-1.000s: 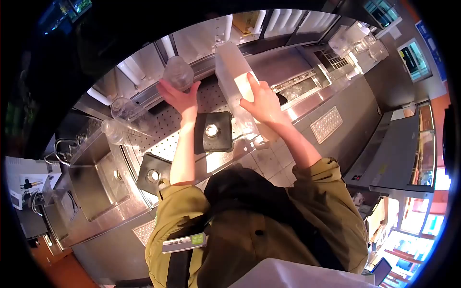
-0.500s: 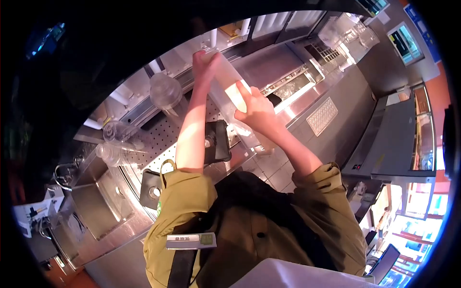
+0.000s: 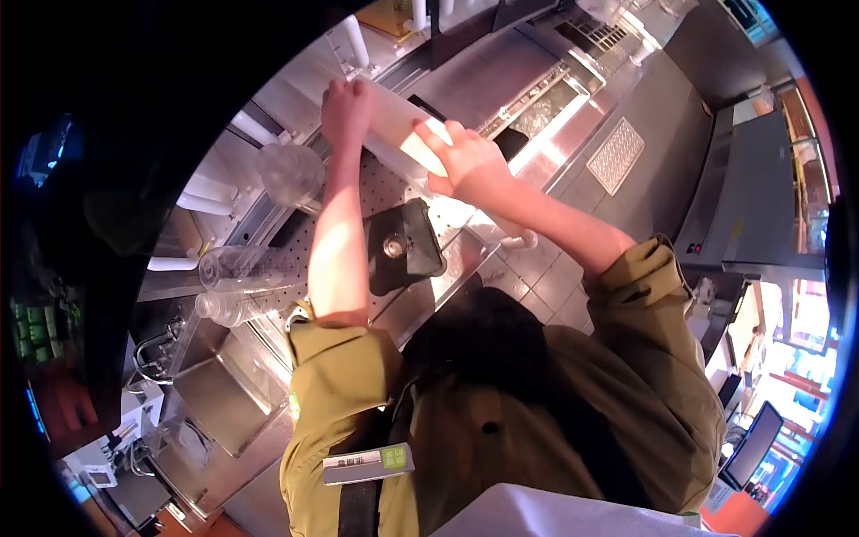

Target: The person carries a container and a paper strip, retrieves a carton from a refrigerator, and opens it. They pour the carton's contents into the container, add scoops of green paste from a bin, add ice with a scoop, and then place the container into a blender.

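In front of me I hold a long, translucent white container (image 3: 394,115) tilted across the counter, with a pale, brightly lit patch along its side. At its upper end my left hand (image 3: 347,115) is closed with the fingers curled over the rim area. My right hand (image 3: 472,166) grips the container's side farther down, thumb below and fingers on top. Under my forearms a black square device (image 3: 412,264) with a round metal centre sits on the counter. Left of my left forearm stands a clear rounded jar (image 3: 291,174).
Clear plastic pitchers (image 3: 231,267) lie at the left by a steel sink (image 3: 215,398). A perforated drain tray (image 3: 295,234) runs beneath. Rightward is a steel counter well (image 3: 546,107); a floor grate (image 3: 616,157) lies beyond. A grey cabinet (image 3: 747,179) stands at the far right.
The container and both hands appear shifted slightly left and up, and the container is tilted nearer to level. The whole view has also turned, showing more of the black device.
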Available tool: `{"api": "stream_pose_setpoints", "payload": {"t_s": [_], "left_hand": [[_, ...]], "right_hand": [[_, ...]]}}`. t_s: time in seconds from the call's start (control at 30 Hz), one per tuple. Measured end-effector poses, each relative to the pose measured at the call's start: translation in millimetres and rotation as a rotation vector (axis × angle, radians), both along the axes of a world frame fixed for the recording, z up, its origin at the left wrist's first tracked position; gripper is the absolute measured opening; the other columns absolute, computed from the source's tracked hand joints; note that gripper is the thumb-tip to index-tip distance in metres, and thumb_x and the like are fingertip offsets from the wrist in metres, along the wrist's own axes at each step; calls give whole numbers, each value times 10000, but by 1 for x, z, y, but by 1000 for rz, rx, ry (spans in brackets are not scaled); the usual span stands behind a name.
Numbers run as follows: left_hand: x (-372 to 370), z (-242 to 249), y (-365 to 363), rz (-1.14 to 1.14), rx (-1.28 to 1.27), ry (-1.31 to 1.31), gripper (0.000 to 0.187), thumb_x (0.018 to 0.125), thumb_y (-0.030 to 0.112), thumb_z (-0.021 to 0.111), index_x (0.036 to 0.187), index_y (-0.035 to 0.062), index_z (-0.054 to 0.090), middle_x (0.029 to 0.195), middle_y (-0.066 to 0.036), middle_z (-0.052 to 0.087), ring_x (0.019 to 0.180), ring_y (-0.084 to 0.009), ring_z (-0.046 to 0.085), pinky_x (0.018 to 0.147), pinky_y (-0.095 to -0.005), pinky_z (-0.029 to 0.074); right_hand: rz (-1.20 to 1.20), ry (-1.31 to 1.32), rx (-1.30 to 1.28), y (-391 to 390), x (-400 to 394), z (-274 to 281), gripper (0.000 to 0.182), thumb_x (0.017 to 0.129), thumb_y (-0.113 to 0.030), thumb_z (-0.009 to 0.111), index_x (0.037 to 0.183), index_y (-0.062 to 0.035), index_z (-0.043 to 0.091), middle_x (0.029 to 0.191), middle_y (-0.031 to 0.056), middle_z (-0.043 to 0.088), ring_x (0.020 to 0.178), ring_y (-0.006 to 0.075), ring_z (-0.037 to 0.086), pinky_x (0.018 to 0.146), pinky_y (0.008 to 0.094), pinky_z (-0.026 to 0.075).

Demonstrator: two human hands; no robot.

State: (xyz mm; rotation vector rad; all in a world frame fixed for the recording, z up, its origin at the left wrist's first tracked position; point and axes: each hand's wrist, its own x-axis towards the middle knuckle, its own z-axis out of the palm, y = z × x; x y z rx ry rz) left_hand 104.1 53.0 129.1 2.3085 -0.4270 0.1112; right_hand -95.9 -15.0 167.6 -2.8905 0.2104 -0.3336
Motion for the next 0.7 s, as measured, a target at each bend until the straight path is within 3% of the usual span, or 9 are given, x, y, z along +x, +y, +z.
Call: {"api": "stream_pose_setpoints", "payload": {"t_s": [0.1,0.13,0.23,0.27,0.37,0.43,0.57,0.6,0.7], "left_hand": [[-5,33,-23,17,381,110,380,801,345,386,908,36,580,940,-153,590,904,-322,558,766,-418,448],[-8,30,-27,76,368,57,319,794,310,406,900,88,608,918,-128,610,886,-302,577,756,-425,457],[-9,33,-27,111,328,87,311,793,308,397,906,118,616,936,-130,605,898,-303,571,758,-427,457],[-2,22,-27,100,353,24,316,789,309,391,896,122,623,924,-144,604,896,-321,567,755,-428,458],[3,15,-24,66,375,-18,325,786,322,390,884,119,624,913,-150,605,889,-337,563,749,-435,458],[8,9,-26,100,377,-14,333,786,348,393,892,128,620,924,-147,602,887,-338,562,750,-439,456],[18,-9,-21,100,357,-44,337,788,377,394,903,151,616,929,-138,600,892,-337,557,751,-433,453],[15,-9,-20,96,356,-35,338,788,382,395,903,152,615,925,-138,600,893,-338,556,753,-433,452],[14,-8,-13,138,308,-82,311,787,366,417,911,152,607,929,-145,593,892,-344,552,749,-440,446]], "right_hand": [[-28,45,15,2,-1,4,678,630,-252,658,1221,-126,351,901,134,470,822,269,534,686,354,471],[-35,82,28,2,-1,6,669,642,-266,637,1224,-114,345,929,145,473,828,276,532,705,366,466],[-18,13,53,1,-3,3,675,640,-270,625,1226,-96,338,961,165,473,841,293,530,713,381,463],[15,27,160,-4,-2,-5,665,678,-351,596,1226,-81,333,1012,203,468,904,340,517,749,397,450],[167,81,434,-32,3,11,669,729,-449,535,1227,-56,321,1084,222,450,976,357,489,792,415,427],[148,-154,395,-58,3,51,701,762,-526,461,1229,-24,310,1150,207,428,1031,340,463,846,417,396],[265,-297,121,-26,-29,-7,659,765,-431,498,1240,-6,328,1292,158,331,1204,295,306,993,422,218],[205,-312,155,-24,-29,-8,659,764,-441,498,1243,-21,326,1312,160,284,1228,295,256,1016,453,127],[303,-330,331,-44,-42,9,649,765,-407,511,1241,-11,318,1293,185,294,1206,313,282,1002,428,182]]}}
